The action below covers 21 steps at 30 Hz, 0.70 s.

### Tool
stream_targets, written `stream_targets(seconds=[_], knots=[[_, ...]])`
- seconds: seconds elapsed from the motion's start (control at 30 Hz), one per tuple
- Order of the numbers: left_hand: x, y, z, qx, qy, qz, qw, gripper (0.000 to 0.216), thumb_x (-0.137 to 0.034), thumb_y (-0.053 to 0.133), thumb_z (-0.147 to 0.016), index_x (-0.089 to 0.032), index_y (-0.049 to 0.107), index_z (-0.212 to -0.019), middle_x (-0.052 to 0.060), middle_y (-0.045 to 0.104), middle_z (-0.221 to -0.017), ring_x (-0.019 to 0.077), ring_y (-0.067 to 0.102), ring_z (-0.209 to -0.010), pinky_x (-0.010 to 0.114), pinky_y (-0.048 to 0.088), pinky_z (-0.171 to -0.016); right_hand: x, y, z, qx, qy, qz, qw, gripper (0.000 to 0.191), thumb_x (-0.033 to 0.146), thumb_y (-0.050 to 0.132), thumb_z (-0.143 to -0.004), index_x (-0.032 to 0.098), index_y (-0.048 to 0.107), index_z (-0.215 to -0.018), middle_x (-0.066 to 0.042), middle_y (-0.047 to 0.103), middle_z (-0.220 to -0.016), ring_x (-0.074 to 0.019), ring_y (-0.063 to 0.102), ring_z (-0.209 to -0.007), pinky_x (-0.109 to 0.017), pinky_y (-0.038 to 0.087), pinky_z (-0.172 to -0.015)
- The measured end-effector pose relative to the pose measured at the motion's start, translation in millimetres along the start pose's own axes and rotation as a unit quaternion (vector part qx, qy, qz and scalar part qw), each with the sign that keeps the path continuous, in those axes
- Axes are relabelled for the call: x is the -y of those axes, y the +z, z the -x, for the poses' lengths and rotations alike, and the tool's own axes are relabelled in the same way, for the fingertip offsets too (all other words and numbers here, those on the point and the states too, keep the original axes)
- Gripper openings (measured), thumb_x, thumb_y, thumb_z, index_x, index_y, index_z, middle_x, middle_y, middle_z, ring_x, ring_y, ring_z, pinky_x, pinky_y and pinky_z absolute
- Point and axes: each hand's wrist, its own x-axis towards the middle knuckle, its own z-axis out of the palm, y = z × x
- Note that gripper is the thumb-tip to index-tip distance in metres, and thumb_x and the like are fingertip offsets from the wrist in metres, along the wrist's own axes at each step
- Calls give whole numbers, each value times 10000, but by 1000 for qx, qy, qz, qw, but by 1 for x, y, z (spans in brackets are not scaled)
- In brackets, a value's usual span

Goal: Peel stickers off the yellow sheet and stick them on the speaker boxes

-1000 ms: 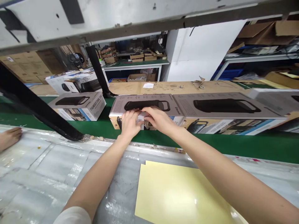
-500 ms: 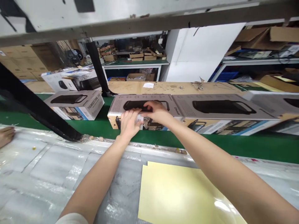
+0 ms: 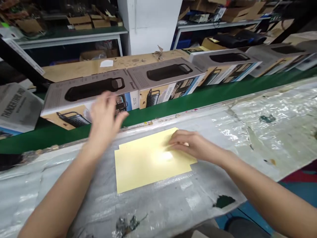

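Film-covered table [image 3: 173, 195], wrinkled and scuffed; yellow sheets [image 3: 141, 163] flat on it. Left hand [image 3: 105, 115] loose, fingers apart, before 1 printed box [image 3: 91, 87] on green strip [image 3: 150, 115] beyond; right hand [image 3: 187, 142] bunched over sheets, grip impossible to tell. Behind: brown board [image 3: 133, 61], white pillar [image 3: 153, 26], cluttered back tables [image 3: 74, 40].

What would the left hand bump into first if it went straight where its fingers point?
The left hand would probably meet the grey rectangular cardboard box with a black device printed on top; blur hides whether they touch.

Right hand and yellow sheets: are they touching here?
Cannot tell: the head view shows the right hand over the yellow sheets, blur hiding any contact or gap.
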Motion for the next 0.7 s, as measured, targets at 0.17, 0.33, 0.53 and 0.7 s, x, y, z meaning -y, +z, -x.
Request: stream_targets(seconds=[0.17, 0.33, 0.53, 0.7], knots=[[-84, 36, 41, 320, 134, 108, 932, 356, -399, 712, -922, -240, 628, -1229, 102, 583, -1360, 314, 539, -1252, 456, 469, -1015, -13, 35, 20, -21, -32, 66, 997, 183, 208, 579, -1004, 206, 742, -1086, -91, 682, -994, -256, 671, -946, -392, 570, -820], [-89, 42, 46, 360, 117, 119, 918, 380, -376, 788, -863, -229, 616, -1168, 94, 560, -1308, 296, 530, -1196, 427, 470, -982, -12, 47, 13, -28, -42, 110, 993, 213, 44, 611, -920, 181, 731, -1029, -72, 667, -931, -255, 660, -885, -369, 558, -761], [-88, 38, 44, 367, 108, 125, 915, 439, -386, 799, -852, -222, 603, -1209, 103, 549, -1339, 306, 515, -1230, 440, 459, -1008, -11, 47, 14, -7, -8, 81, 997, 238, -20, 558, -874, 178, 684, -917, -62, 635, -906, -240, 653, -856, -353, 554, -735], [-88, 38, 44, 366, 104, 138, 914, 490, -409, 800, -849, -210, 592, -1245, 114, 562, -1346, 314, 515, -1245, 444, 454, -1013, -9, 50, 21, -41, -6, 65, 997, 276, 134, 491, -968, 237, 706, -1107, -108, 642, -1050, -287, 642, -980, -427, 573, -796]])
